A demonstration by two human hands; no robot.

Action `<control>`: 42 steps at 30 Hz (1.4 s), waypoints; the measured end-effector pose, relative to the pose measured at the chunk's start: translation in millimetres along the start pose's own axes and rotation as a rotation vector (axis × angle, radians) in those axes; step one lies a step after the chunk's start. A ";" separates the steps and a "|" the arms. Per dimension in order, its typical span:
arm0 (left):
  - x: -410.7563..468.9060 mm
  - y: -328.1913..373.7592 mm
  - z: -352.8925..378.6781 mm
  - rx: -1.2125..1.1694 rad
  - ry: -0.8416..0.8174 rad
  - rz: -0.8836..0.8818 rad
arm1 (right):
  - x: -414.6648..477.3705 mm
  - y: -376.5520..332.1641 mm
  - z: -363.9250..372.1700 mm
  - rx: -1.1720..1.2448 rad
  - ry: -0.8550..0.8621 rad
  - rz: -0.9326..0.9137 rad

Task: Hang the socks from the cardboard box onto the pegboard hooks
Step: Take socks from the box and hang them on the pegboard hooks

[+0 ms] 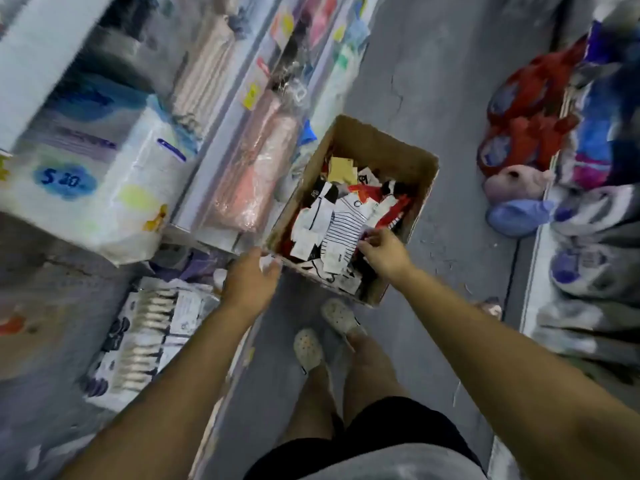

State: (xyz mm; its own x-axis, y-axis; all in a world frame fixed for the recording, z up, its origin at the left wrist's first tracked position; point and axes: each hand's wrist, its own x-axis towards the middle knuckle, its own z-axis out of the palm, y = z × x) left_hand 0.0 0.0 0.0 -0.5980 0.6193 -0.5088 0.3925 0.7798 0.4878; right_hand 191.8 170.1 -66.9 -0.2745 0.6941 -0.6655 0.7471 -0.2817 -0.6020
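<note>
Shelf stock, far left: wrapped packs [104,188] are sitting on the low shelves beside the aisle; no pegboard hook is showing clearly in this blurred view.
Left hand [251,275]: it is hovering at the near-left corner of the cardboard box [384,140] with fingers loosely spread and holding nothing; whether it is touching the rim I cannot tell.
Box: it is standing on the floor just ahead of the person's feet [308,348], top open, tilted to neither side as far as I can judge.
Socks [391,199]: the task's goods are lying in a loose heap inside the box, carded pairs overlapping; red, black and white ones are mixing together.
Striped sock [346,220]: it is lying on top of the heap, toward the near side.
Right hand [382,252]: its curled fingers and thumb are pinching the near edge of the striped sock.
Step in hand, my reading: picking one pair out of the box.
Doing it well: I would be gripping the card end rather than loose fabric; lifting straight up so neighbouring pairs are not dragging along; steadying the box corner with the free hand.
Far right: plush toys [519,133] are lying on the floor, well apart from the box.
</note>
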 end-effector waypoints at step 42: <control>31.6 63.7 23.0 -0.376 0.150 -0.281 | 36.3 -47.0 -34.4 0.374 -0.247 -0.090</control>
State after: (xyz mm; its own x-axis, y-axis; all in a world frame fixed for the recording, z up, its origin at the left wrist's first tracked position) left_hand 22.2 71.3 -1.4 -0.7497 0.3483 -0.5627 -0.0613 0.8101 0.5831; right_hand 167.5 231.3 -47.6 -0.4982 0.5608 -0.6613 0.4561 -0.4791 -0.7499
